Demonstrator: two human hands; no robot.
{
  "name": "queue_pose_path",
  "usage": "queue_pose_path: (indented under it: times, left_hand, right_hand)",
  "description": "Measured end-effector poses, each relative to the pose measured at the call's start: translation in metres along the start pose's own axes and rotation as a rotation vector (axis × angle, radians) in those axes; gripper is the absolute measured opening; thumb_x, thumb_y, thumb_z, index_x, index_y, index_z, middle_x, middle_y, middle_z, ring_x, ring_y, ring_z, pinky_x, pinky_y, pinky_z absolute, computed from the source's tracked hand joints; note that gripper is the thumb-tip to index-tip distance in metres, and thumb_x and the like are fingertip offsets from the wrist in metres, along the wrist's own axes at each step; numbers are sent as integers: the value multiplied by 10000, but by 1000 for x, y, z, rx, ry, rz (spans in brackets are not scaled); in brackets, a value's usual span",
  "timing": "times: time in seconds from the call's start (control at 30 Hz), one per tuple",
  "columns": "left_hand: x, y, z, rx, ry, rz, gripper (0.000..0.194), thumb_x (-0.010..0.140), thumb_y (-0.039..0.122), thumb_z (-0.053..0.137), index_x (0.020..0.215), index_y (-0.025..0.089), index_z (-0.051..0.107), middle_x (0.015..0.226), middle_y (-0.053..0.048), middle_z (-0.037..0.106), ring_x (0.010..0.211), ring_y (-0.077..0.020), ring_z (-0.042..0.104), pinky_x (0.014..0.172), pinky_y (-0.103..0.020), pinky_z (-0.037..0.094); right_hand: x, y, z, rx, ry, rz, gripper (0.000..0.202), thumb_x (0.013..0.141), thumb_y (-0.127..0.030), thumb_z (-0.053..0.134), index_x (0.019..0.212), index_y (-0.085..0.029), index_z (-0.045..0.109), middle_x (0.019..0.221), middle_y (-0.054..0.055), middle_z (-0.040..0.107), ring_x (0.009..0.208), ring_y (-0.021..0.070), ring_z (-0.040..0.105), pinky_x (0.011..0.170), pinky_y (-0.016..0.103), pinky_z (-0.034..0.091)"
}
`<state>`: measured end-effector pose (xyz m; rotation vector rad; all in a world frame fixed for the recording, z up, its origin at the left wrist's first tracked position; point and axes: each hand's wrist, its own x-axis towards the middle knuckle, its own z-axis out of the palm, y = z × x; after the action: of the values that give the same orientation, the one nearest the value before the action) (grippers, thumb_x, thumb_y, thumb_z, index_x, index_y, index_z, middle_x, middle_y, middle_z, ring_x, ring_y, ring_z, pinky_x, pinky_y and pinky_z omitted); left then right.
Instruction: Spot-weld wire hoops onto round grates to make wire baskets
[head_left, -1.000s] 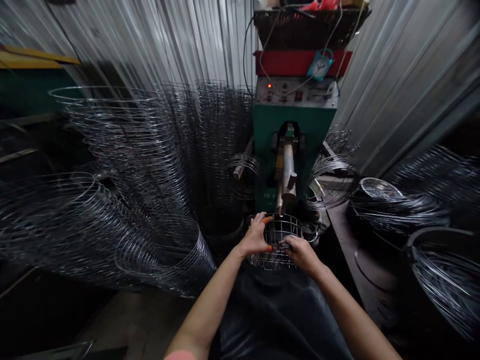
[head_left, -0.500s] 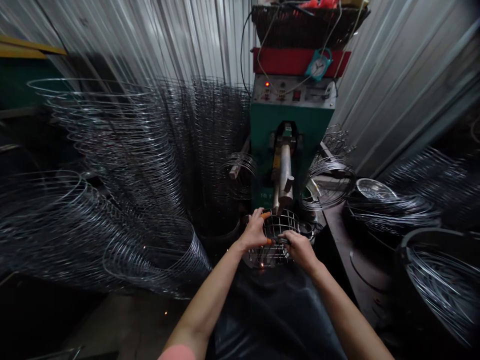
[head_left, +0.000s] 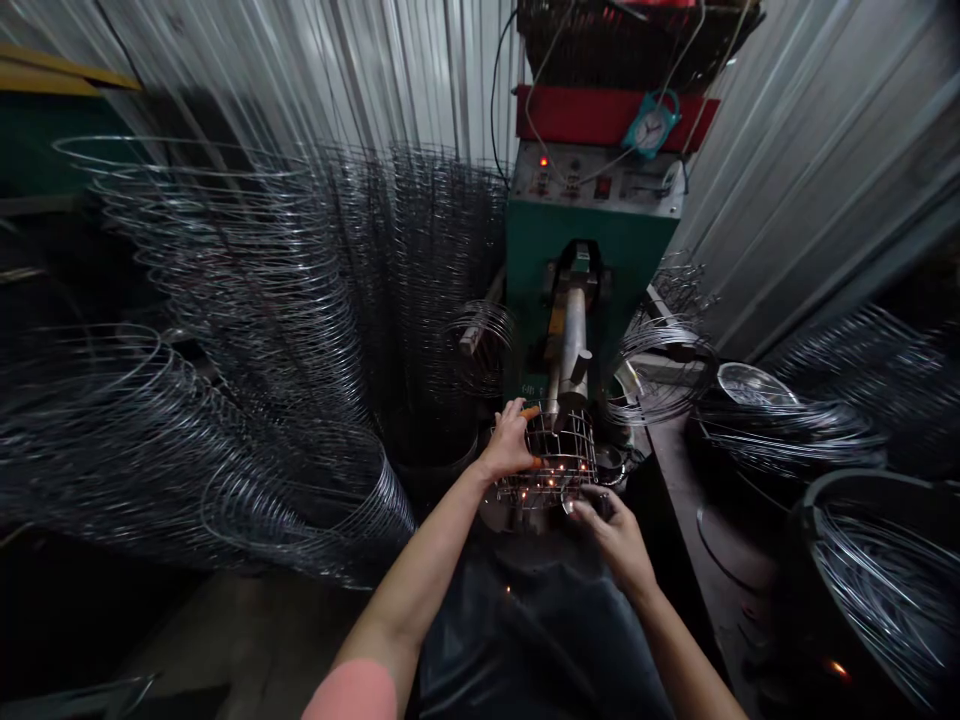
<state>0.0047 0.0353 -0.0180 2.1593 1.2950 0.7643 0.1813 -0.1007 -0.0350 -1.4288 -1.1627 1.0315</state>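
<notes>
A round wire basket of silvery mesh sits below the spot welder's metal arm, its upper rim near the arm's tip. My left hand grips the basket's left side, with orange coverings on the thumb and a finger. Several sparks glow on the lower mesh. Just off the basket's lower right is my right hand, fingers pinched on what looks like a small metal ring. Shadow hides part of that grip.
Tall stacks of wire rings crowd the left side. At right stand a black tub of wire and a pile of wire hoops. Wire coils hang beside the welder. A dark apron covers my lap.
My right hand has drawn back from the basket's mesh, down and to the right. More sparks show on the basket. My left hand keeps its hold, and the view has shifted slightly.
</notes>
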Motion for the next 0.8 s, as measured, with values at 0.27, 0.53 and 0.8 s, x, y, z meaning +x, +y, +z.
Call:
queue_pose_path:
  times: [0.27,0.53,0.8]
  left_hand:
    - [24,-7,-5,-24,22,-46,938,373,327,854,1214,170,469,1342,-176,345,1298,-361,271,1017,-577,255]
    - [28,-11,-6,36,-14,-16,923,416,388,839,1235,207,455,1358,-169,351,1291,-357,296,1029,-593,196]
    - [-17,-71,2,-135,-196,-159,1457,357,480,839,1385,266,-170,1486,-219,-78,1361,-379,-78,1002,-662,-22]
  right_hand:
    - [-35,59,-32,714,56,590,332,559,-266,773,826,-180,597,609,-30,527,460,69,451,406,179,365]
    - [-40,78,-44,708,117,552,229,600,-238,737,775,-181,601,626,2,556,517,119,542,397,198,418]
    - [-72,113,-67,-34,333,123,360,659,-479,657,852,-176,670,817,61,682,789,225,634,670,285,530]
